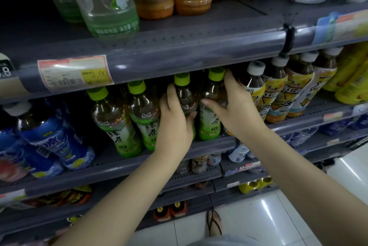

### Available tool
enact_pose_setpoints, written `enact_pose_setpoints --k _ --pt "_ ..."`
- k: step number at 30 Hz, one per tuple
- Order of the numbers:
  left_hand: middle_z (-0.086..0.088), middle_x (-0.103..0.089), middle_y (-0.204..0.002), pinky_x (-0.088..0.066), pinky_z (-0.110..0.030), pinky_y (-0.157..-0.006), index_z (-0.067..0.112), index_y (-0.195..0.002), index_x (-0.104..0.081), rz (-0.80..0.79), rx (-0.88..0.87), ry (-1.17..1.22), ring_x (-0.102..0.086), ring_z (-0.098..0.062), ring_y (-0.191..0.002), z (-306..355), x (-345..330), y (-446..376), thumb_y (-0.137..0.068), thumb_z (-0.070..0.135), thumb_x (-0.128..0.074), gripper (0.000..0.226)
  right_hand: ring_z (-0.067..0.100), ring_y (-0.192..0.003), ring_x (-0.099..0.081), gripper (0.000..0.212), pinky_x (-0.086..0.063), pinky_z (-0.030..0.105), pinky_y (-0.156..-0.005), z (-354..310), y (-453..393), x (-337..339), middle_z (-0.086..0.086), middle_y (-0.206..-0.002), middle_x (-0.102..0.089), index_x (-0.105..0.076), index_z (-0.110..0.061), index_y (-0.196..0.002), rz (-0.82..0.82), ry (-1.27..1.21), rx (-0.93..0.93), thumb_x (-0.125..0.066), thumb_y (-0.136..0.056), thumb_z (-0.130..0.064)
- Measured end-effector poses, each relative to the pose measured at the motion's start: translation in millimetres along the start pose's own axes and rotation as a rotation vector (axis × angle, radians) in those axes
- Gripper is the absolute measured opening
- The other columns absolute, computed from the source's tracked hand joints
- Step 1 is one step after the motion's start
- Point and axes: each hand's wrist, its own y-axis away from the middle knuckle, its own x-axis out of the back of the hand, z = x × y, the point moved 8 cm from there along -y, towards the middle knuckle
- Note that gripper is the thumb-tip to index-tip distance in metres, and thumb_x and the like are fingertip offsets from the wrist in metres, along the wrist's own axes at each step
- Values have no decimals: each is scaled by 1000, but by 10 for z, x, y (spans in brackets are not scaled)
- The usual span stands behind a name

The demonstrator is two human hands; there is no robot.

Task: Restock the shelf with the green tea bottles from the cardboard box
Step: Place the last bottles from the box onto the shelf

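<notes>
A grey metal shelf (199, 148) in a shop aisle carries a row of four green tea bottles, blue-labelled bottles (55, 142) to their left and yellow-labelled tea bottles (278, 94) to their right. Both bare arms reach into the row. The left hand (175, 124) is wrapped around the third green tea bottle (185, 96), fingers behind it and thumb across its front, so that grip is clamped on the bottle. The right hand (237, 110) lies over the fourth green tea bottle (211, 114), thumb on its shoulder, fingers spread behind; whether that grip is closed cannot be told. Two more green tea bottles (127, 120) stand just left, tilted. A price tag (75, 72) above is too blurred to read fully. White floor tiles (258, 221) and a sandalled foot (214, 223) show below.
</notes>
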Motion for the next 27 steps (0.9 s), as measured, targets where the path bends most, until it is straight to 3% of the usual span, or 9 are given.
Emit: enact_pose_setpoints --k 4,8,12,17,22,27 --pt "-24 -31 -144 -38 -24 -86 6 -148 -8 -8 2 -40 -52 -36 -118 -10 20 -4 -89 19 -61 80 23 -122 -52 69 -43 23 -97 -22 -30 3 10 -129 -56 -36 -7 -138 -19 56 31 -69 -82 -32" --pt "-26 -30 -145 -52 -37 -78 17 -146 0 -26 6 -88 -58 -39 -107 -6 18 12 -88 24 -61 84 22 -117 -55 64 -39 17 -91 -28 -23 24 9 -123 -59 -42 -6 -132 12 24 12 -72 -80 -29" --pt "-25 -22 -149 -54 -46 -84 26 -145 9 -62 30 -101 -57 -39 -111 36 40 23 -90 26 -57 86 22 -117 -54 68 -38 16 -91 -25 -1 37 10 -123 -59 -41 -7 -133 -2 29 14 -73 -78 -31" --pt "-18 -29 -149 -39 -32 -101 15 -148 -5 -133 79 -33 -48 -30 -123 67 134 -9 -90 22 -56 78 23 -118 -53 69 -35 17 -91 -67 -6 68 11 -124 -58 -43 -8 -132 -10 26 6 -77 -75 -27" --pt "-10 -27 -153 -25 -18 -97 14 -146 -21 -124 102 -23 -37 -24 -135 167 289 -37 -91 26 -58 67 24 -118 -52 72 -36 19 -90 -84 10 97 10 -125 -57 -41 -10 -134 -19 -5 -13 -77 -74 -28" --pt "-8 -26 -155 -25 -17 -100 15 -149 -14 -151 100 -17 -36 -21 -137 249 379 72 -91 28 -58 74 22 -117 -53 76 -41 21 -89 -108 68 175 7 -127 -56 -36 -14 -138 8 -22 -21 -75 -76 -35"
